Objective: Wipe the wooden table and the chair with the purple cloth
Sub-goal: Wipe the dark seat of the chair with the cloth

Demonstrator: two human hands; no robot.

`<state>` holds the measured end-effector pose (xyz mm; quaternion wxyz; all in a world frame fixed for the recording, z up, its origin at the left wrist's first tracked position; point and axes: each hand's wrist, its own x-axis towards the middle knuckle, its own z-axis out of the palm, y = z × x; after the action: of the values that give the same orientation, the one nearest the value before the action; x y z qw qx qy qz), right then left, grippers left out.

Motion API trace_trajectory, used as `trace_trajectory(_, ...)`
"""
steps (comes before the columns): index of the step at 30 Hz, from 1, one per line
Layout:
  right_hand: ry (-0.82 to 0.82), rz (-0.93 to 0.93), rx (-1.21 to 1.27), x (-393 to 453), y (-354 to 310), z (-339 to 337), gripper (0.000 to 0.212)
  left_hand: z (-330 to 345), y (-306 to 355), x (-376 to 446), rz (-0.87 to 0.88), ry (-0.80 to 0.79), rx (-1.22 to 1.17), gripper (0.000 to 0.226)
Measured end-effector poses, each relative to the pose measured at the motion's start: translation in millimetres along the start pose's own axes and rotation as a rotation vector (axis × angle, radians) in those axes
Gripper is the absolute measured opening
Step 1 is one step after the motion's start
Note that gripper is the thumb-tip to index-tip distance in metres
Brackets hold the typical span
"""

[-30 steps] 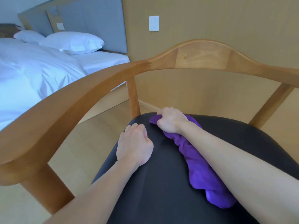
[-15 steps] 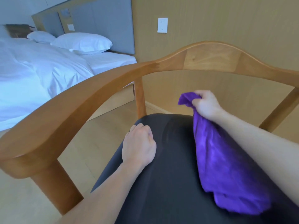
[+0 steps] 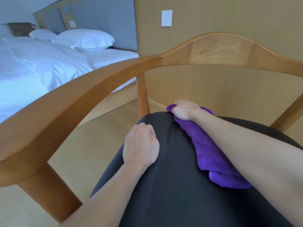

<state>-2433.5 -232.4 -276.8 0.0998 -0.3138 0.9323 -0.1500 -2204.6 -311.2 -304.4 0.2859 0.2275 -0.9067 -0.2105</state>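
Observation:
The chair has a curved wooden back and armrest rail (image 3: pixel 218 49) and a black cushioned seat (image 3: pixel 172 185). The purple cloth (image 3: pixel 211 154) lies stretched across the seat under my right forearm. My right hand (image 3: pixel 185 110) grips the cloth's far end at the back edge of the seat. My left hand (image 3: pixel 141 146) rests on the left side of the seat as a loose fist, holding nothing. The wooden table is not in view.
A bed with white sheets (image 3: pixel 32 71) and pillows (image 3: pixel 83 39) stands to the left, against a grey headboard (image 3: pixel 105 20). A tan wall with a white outlet (image 3: pixel 166 18) is right behind the chair. Light wooden floor (image 3: pixel 98 125) lies between chair and bed.
Half a second ago my right hand held the cloth lifted above the seat; now it is back down on the seat's far edge with the cloth laid flat. My left hand stayed put.

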Motion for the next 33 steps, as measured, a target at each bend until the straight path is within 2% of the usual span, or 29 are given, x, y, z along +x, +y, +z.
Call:
trace_trajectory(4, 0.047, -0.136, -0.066, -37, -18, 1, 0.013, -1, 2, 0, 0.009, 0.005, 0.001, 0.028)
trace_trajectory(8, 0.014, -0.352, -0.194, -106, -45, 9, 0.011, -4, 3, -3, 0.030, 0.038, 0.001, 0.027)
trace_trajectory(12, -0.104, -0.506, -0.299, -175, -55, 8, 0.010, -7, 7, -10, -0.029, 0.024, -0.042, 0.032)
trace_trajectory(16, -0.236, -0.549, -0.289, -201, -48, 3, 0.015, -7, 7, -6, -0.081, -0.015, -0.068, 0.028)
trace_trajectory(18, -0.250, -0.520, -0.114, -193, -48, -1, 0.011, -9, 3, -2, -0.113, -0.025, -0.102, 0.027)
trace_trajectory(19, -0.255, -0.489, 0.066, -187, -50, -1, 0.006, -10, 1, 0, -0.130, -0.035, -0.118, 0.027)
trace_trajectory(20, -0.248, -0.451, 0.280, -182, -53, -2, 0.011, -12, 0, 1, -0.140, -0.055, -0.128, 0.028)
trace_trajectory(22, -0.155, -0.370, 0.720, -166, -52, 1, 0.020, -16, 1, 3, -0.132, -0.126, -0.128, 0.028)
trace_trajectory(24, -0.013, -0.259, 0.988, -144, -46, 4, 0.029, -24, 0, 1, -0.117, -0.203, -0.111, 0.026)
trace_trajectory(26, 0.143, -0.172, 1.098, -116, -36, -1, 0.040, -31, -6, -9, -0.080, -0.243, -0.008, 0.023)
trace_trajectory(28, 0.261, -0.107, 1.166, -87, -27, -13, 0.036, -33, -11, -24, -0.066, -0.161, 0.121, 0.021)
trace_trajectory(31, 0.271, 0.029, 1.307, -42, -17, -26, 0.030, -34, -9, -29, -0.127, -0.062, 0.196, 0.018)
trace_trajectory(33, 0.219, 0.149, 1.085, -21, -22, -21, 0.036, -32, -7, -27, -0.128, -0.058, 0.198, 0.019)
